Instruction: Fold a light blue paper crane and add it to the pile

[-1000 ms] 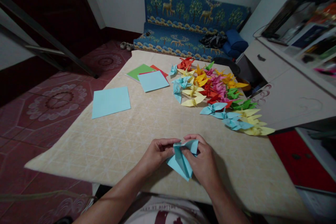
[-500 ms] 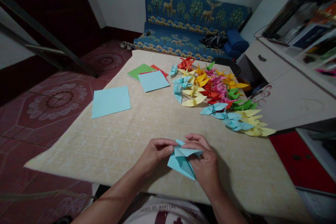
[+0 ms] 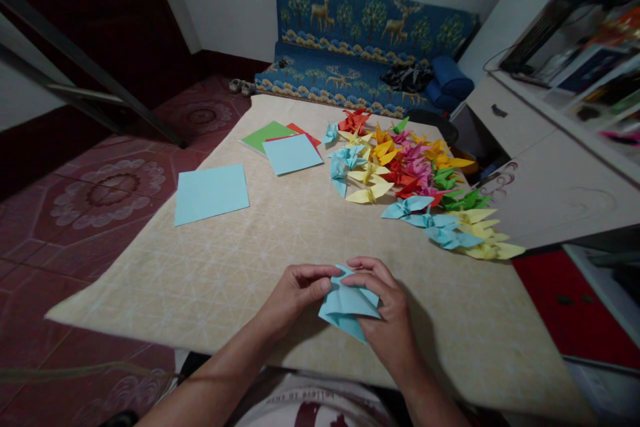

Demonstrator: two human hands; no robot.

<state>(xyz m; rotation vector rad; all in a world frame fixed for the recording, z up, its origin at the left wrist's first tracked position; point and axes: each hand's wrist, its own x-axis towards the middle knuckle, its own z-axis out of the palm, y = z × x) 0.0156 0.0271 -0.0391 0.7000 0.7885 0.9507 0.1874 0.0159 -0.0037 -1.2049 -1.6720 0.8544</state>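
Note:
A partly folded light blue paper [image 3: 350,303] is between my two hands, above the near part of the table. My left hand [image 3: 305,287] pinches its upper left corner between thumb and fingers. On the other side my right hand [image 3: 385,300] grips the paper, with fingers bent over its upper flap and the thumb hidden beneath it. Several folded paper cranes in blue, yellow, red, pink, orange and green [image 3: 413,163] lie grouped at the right. One flat light blue sheet [image 3: 212,195] lies at the left; another blue sheet [image 3: 293,154] overlaps a green sheet [image 3: 267,136] and red paper.
The table [image 3: 200,280] has a cream patterned cloth. Behind it stands a blue sofa [image 3: 345,73] with a deer pattern. A white cabinet [image 3: 555,173] is close on the right, and metal ladder-like legs [image 3: 95,73] stand at the left.
The upper flap of the held paper has swung down toward me and now lies wider across it. My right hand's fingers have shifted slightly left over the paper.

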